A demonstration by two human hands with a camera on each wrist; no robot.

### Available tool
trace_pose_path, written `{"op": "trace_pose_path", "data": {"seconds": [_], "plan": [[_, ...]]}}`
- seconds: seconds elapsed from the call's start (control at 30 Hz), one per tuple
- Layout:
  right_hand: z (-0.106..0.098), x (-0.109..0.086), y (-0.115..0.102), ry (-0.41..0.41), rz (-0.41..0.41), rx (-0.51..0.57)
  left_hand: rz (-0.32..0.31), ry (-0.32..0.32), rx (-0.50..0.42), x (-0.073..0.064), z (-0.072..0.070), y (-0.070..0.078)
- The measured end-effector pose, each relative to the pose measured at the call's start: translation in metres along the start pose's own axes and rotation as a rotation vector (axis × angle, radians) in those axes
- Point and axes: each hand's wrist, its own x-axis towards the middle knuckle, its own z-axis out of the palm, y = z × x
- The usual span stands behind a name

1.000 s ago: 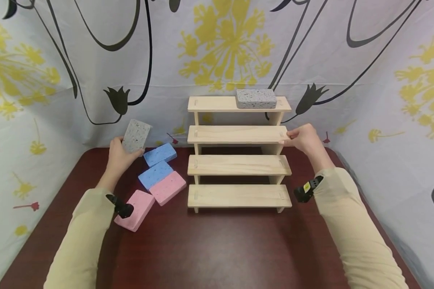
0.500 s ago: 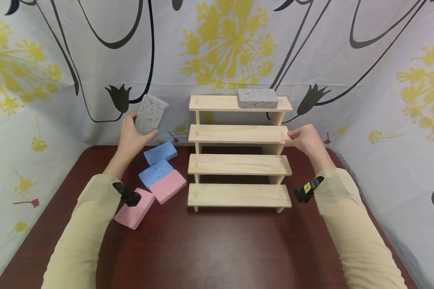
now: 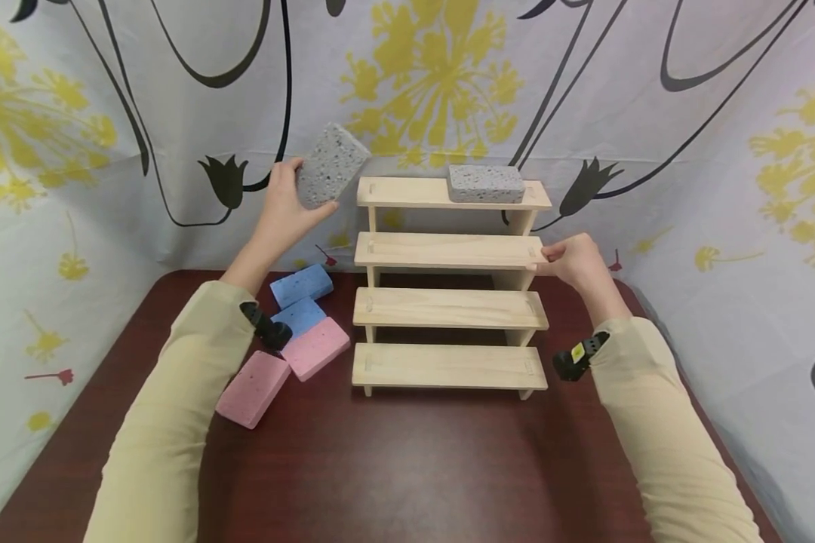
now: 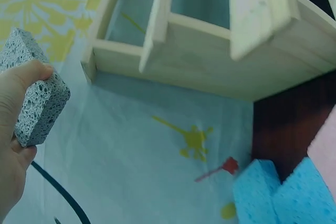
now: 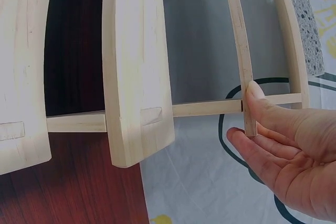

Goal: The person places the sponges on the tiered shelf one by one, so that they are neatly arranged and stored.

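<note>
My left hand (image 3: 287,209) grips a grey speckled sponge (image 3: 332,164) by its edges and holds it in the air, tilted, just left of the top step. In the left wrist view the thumb lies over the porous face of that sponge (image 4: 44,98). A stepped wooden rack (image 3: 450,309) stands on the table. With thumb and fingers, my right hand (image 3: 577,264) pinches the right end of its second step from the top, as the right wrist view confirms. Another grey sponge (image 3: 486,183) lies flat on the right part of the top step.
Left of the rack lie two blue sponges (image 3: 302,286) and two pink sponges, one (image 3: 315,348) against the blue ones, the other (image 3: 253,389) nearer the front. The dark red-brown table (image 3: 407,460) ends at a patterned cloth backdrop (image 3: 176,113).
My left hand has carried the grey sponge up and to the right, from above the blue sponges to beside the top step. The right hand has kept its hold on the rack.
</note>
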Motion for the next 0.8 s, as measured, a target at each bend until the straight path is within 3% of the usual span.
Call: {"op": "trace_pose_path", "data": {"seconds": [0.13,0.33,0.8], "plan": [[0.0,0.0,0.001,0.0,0.002,0.01,0.056,-0.016,-0.004,0.011,0.006,0.014],[0.001,0.002,0.003,-0.004,0.014,0.013,0.083,-0.07,0.028,0.024,0.013,0.027],[0.001,0.0,0.005,0.008,0.0,0.025,0.084,-0.407,0.192,0.058,0.027,0.063]]}}
